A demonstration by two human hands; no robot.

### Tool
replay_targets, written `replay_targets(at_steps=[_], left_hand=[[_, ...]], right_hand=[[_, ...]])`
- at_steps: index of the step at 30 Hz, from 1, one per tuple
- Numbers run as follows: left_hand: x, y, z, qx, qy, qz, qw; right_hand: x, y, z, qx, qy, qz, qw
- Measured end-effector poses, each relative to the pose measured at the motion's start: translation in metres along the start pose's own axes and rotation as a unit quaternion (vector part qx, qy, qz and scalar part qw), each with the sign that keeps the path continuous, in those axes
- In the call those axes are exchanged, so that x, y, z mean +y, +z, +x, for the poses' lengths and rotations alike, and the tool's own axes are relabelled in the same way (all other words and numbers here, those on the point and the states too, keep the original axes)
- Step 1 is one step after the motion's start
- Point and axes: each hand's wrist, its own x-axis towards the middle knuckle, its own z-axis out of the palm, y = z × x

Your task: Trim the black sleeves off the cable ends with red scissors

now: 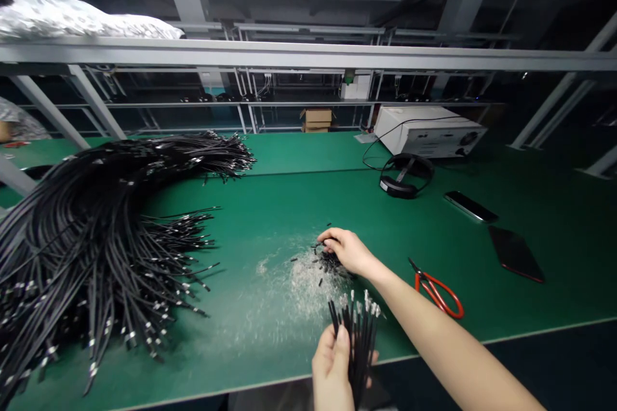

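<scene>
My left hand (332, 363) is wrapped round a bundle of black cables (359, 340) at the table's front edge. The cable ends point up and away, several with whitish, frayed-looking tips. Beyond it, my right hand (351, 252) reaches over a small pile of short black pieces (330, 262), its thumb and forefinger brought together. Dark bits show by these fingertips, but what they pinch is too small to make out. Pale, thread-like scraps (311, 286) are scattered on the green table around the pile.
A large heap of black cables (96, 225) covers the left side of the table (241, 347). Red-handled cutters (438, 292) lie right of my forearm. Farther right are a phone (470, 207) and a dark flat object (517, 253). Headphones (407, 176) and a white box-shaped device (429, 131) stand behind.
</scene>
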Motion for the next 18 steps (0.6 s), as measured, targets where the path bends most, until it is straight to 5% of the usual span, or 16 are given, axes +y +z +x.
replay_targets(at_steps=[6,12,15,18], left_hand=[[0.003,0.002,-0.008,0.02,0.02,-0.024,0.999],[0.02,0.014,-0.022,0.049,0.048,-0.046,0.997],[0.037,0.039,-0.033,0.038,0.067,-0.065,0.995],[0.048,0.071,-0.045,0.001,0.061,-0.119,0.991]], right_hand=[[-0.016,-0.014,-0.006,-0.009,-0.037,0.01,0.999],[-0.044,-0.051,-0.088,0.1,-0.009,0.091,0.991],[-0.044,-0.041,-0.143,0.188,0.082,0.182,0.962],[-0.034,-0.008,-0.182,0.248,0.095,0.333,0.905]])
